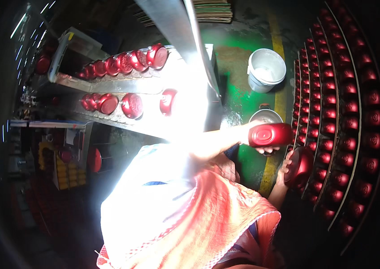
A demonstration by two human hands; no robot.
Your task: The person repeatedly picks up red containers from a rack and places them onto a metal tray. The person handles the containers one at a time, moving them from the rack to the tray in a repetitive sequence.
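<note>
My left hand [269,149] grips a glossy red metal pot [270,135], its side with an oval embossed mark turned up. The arm reaches out from the glare at the middle of the view. Lower and to the right, my right hand [285,168] holds a second red pot [300,167], close beside the racked pots. A small gap shows between the two held pots. Partly hidden behind the left hand's pot is a round light-grey vessel [266,115] with a dark handle.
Curved rows of red pots [348,88] separated by thin strips fill the right side. A white bucket [266,70] stands on the green floor near a yellow line [279,97]. At left, a conveyor [126,86] carries red pots [124,63]. A metal post [173,27] rises above it.
</note>
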